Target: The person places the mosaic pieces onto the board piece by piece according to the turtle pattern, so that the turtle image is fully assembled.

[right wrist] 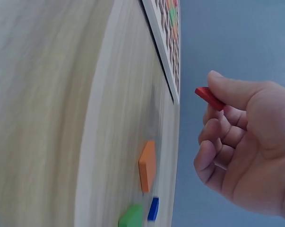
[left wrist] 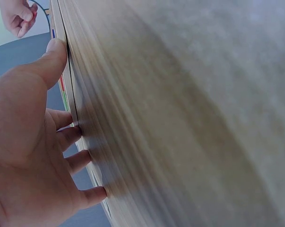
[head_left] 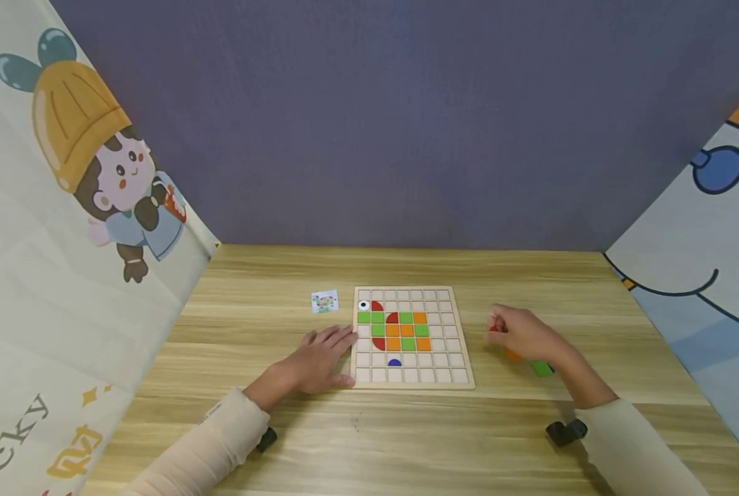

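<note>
A wooden grid board [head_left: 450, 358] lies on the table, partly filled with green, orange and red tiles, a white round eye tile [head_left: 363, 305] and a blue half-round tile [head_left: 394, 362]. My left hand [head_left: 322, 359] rests flat at the board's left edge, fingers spread and straight, thumb by the lower corner. Right of the board, my right hand [head_left: 524, 334] pinches a small red tile [right wrist: 210, 98] between thumb and fingers, raised over the table. Beneath that hand lie an orange tile [right wrist: 147, 165], a green tile [right wrist: 131, 216] and a blue tile [right wrist: 153, 209].
A small picture card [head_left: 324, 301] lies left of the board's upper corner. The wooden table [head_left: 406, 441] backs onto a dark blue panel [head_left: 406, 138], with printed cloth on both sides. A black device [head_left: 566, 432] sits at the right wrist.
</note>
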`<state>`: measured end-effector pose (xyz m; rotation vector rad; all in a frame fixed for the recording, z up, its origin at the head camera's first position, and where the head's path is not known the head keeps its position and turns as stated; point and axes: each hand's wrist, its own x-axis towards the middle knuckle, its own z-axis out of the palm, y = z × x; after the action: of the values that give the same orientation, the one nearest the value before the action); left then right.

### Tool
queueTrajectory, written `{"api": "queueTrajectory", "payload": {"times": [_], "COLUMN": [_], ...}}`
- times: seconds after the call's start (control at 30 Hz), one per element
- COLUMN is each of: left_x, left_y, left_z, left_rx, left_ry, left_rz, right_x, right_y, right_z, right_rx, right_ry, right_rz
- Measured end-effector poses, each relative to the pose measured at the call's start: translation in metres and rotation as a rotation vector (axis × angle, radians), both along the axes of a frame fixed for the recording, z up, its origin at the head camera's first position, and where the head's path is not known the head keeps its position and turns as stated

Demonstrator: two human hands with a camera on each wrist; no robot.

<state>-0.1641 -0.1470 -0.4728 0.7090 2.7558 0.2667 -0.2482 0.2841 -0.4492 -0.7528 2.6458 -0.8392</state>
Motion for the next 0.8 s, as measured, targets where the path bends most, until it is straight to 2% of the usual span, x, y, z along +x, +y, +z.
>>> {"api": "queueTrajectory", "payload": {"times": [0.37, 0.8], "left_x": [0.0, -0.001], "left_y": [0.001, 0.0], "left_z": [0.001, 0.0], "left_rx": [-0.003, -0.003], "left_ry": [-0.004, -0.008], "left_rz": [0.0, 0.003], "right_x": [-0.013, -0.023], "right_y": [-0.026, -0.038], "right_z": [-0.005, -0.012], "right_rx": [0.019, -0.004], "right_ry": [0.058, 0.088], "right_rz": [-0.01, -0.011]}}
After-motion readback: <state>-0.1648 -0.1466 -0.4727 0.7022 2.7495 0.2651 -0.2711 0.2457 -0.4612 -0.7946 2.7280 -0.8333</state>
